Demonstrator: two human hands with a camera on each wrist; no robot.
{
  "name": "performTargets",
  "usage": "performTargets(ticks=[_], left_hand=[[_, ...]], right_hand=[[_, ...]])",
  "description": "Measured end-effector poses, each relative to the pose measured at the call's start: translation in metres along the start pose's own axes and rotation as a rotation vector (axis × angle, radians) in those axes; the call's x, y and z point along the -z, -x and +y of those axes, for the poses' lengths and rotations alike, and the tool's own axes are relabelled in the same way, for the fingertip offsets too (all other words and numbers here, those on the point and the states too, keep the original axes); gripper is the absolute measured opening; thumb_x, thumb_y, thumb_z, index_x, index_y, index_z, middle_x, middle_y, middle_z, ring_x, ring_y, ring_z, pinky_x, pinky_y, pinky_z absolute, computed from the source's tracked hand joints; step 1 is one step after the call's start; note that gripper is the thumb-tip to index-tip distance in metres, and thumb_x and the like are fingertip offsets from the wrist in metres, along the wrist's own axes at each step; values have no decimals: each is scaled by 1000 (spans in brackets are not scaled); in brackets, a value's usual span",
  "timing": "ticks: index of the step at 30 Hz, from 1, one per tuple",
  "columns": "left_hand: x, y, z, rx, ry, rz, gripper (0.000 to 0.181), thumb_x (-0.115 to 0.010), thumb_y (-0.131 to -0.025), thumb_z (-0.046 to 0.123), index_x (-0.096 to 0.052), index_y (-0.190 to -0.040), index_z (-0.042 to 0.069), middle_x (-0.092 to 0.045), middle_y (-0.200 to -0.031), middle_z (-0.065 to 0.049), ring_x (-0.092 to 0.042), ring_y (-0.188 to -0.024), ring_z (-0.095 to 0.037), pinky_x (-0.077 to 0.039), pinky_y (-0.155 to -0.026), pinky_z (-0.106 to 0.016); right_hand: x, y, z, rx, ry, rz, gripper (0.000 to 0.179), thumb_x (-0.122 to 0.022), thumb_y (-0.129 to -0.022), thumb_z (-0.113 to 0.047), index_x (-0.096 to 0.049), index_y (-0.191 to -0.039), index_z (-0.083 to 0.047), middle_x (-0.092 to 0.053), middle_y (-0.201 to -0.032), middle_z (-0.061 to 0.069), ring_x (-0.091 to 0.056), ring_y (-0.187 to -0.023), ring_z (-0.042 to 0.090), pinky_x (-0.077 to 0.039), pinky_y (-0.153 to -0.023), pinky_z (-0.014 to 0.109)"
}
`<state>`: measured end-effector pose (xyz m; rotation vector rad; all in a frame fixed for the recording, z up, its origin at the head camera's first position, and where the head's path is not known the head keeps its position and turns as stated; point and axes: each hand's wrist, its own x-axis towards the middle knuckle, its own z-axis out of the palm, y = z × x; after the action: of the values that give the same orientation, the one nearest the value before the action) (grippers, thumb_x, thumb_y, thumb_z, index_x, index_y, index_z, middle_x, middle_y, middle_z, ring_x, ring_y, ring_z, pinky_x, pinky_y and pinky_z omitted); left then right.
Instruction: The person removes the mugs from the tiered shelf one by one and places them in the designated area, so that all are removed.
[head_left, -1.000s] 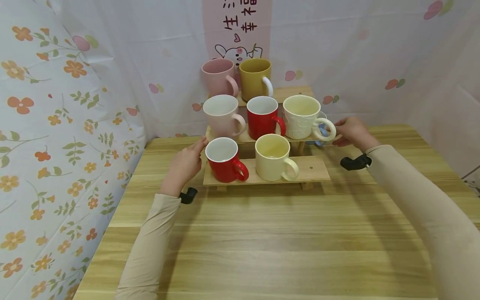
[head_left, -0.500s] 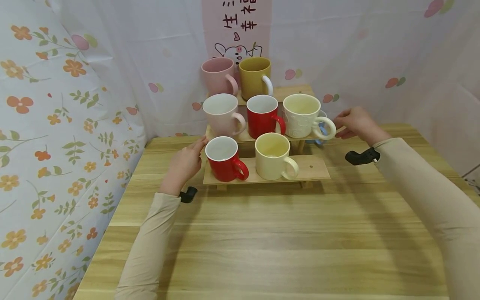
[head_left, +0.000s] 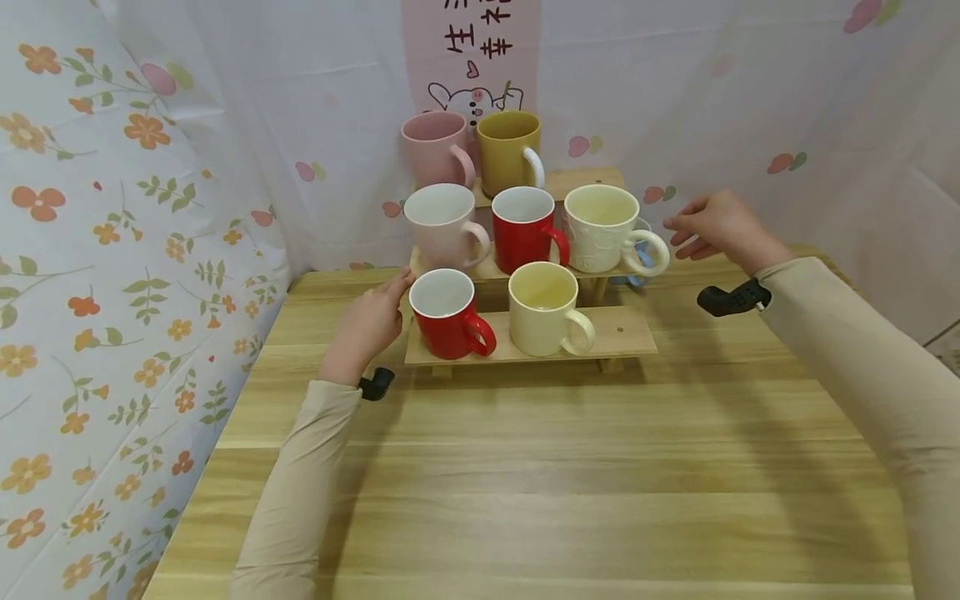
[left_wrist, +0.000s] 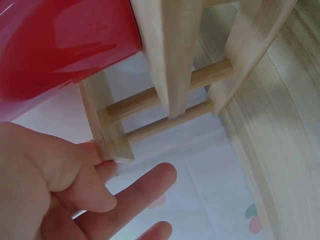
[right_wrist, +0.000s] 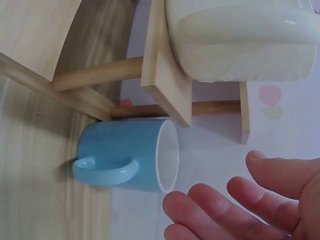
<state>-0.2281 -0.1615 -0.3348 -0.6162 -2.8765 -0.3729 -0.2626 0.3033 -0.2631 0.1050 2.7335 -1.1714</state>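
A three-step wooden rack (head_left: 630, 333) holds several mugs. My left hand (head_left: 367, 327) is at the left end of its middle board (left_wrist: 117, 142); in the left wrist view, fingertips pinch the board's end while other fingers stick out. A pale pink mug (head_left: 435, 229) and red mug (head_left: 442, 321) are close to that hand. My right hand (head_left: 727, 227) hangs in the air right of the cream embossed mug (head_left: 592, 246), touching nothing, fingers loosely bent. Below it, a light blue mug (right_wrist: 117, 145) stands on the table beside the rack, mostly hidden in the head view.
On the top step are a pink mug (head_left: 433, 158) and a mustard mug (head_left: 506, 162) with a white handle. Another red mug (head_left: 517, 237) is mid-step; a pale yellow mug (head_left: 542, 321) is on the bottom step. A patterned curtain (head_left: 712, 108) hangs behind the wooden table (head_left: 555, 475).
My right hand has drawn away from the area beside the cream embossed mug's handle, moving right and up. My left hand stays at the rack's end. The mugs keep their places.
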Motion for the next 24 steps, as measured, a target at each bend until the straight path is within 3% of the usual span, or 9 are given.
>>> performTargets(ticks=[11,24], left_hand=[[1,-1,-1,-6,3,-24,56,-48,-85,-6,-48,-140,6,-46,-146,-9,-64,-100,-38,-53,-75,-47],[0,-1,-1,15,-7,-36,56,-47,-86,-5,-47,-141,8,-44,-148,-7,-65,-96,-38,-53,-67,-45]], right_hand=[[7,-4,-16,3,13,8,56,-54,-95,-33,-48,-129,11,-67,-73,-6,-70,-65,12,-57,-62,30],[17,-6,-38,-13,-1,8,63,-55,-94,-37,-44,-134,10,-67,-72,-8,-70,-64,10,-57,-63,29]])
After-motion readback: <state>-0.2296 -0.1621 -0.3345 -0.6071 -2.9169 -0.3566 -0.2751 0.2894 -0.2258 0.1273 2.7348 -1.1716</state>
